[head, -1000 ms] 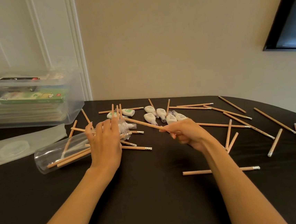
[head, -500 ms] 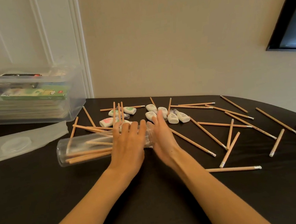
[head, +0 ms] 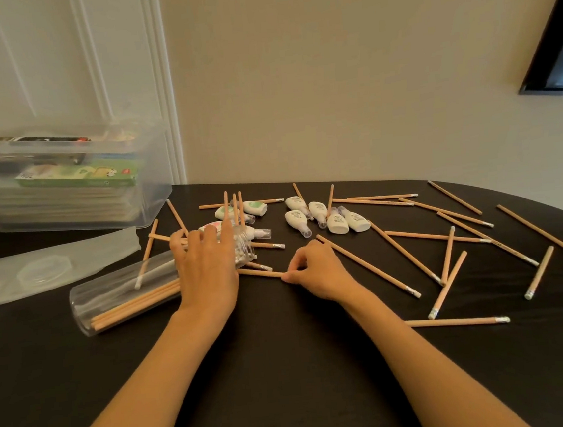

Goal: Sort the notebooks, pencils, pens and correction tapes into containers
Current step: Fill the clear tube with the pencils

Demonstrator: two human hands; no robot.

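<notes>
right hand [head: 316, 272] backed off the mouth of the clear plastic tube [head: 119, 291] (lying sideways), fingers now pinching a pale wooden pencil [head: 261, 273] on the black bench [head: 288, 367] | left hand [head: 206, 272] flat, fingers straight, pinning the tube | imo aim it level at the mouth, slide slow

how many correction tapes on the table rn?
9. Five correction tapes cluster beyond the right hand. Four more lie beyond the left hand, among pencils; its fingers and the clear tube may hide others.
</notes>
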